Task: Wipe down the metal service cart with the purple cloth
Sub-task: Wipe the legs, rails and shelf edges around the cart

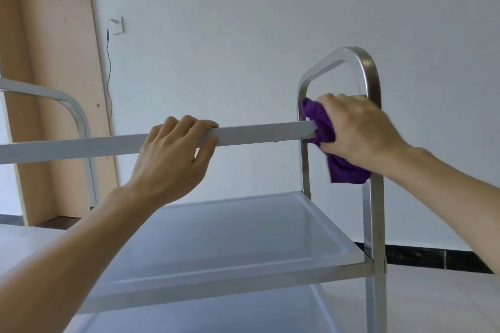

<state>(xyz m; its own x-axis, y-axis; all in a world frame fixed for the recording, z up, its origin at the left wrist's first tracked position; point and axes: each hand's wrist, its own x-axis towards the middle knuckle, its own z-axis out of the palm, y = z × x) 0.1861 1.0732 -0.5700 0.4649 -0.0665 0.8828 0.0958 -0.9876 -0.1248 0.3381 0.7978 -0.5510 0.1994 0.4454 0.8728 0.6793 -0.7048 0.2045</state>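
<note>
The metal service cart (pixel 374 224) fills the view, with a tray shelf (pixel 230 238) below a horizontal rail (pixel 259 134) and a looped upright frame (pixel 368 73) at the right. My left hand (pixel 173 159) grips the rail near its middle, fingers curled over the top. At the rail's right end my right hand (pixel 357 130) holds the bunched purple cloth (pixel 322 127) against the joint of rail and upright. A tail of cloth hangs below that hand.
A second looped cart frame (pixel 75 116) stands at the left. Behind it are a wooden door frame (pixel 59 89) and a wall socket (pixel 117 25) with a dangling cable. A lower shelf (pixel 216 313) shows underneath. White wall and tiled floor surround the cart.
</note>
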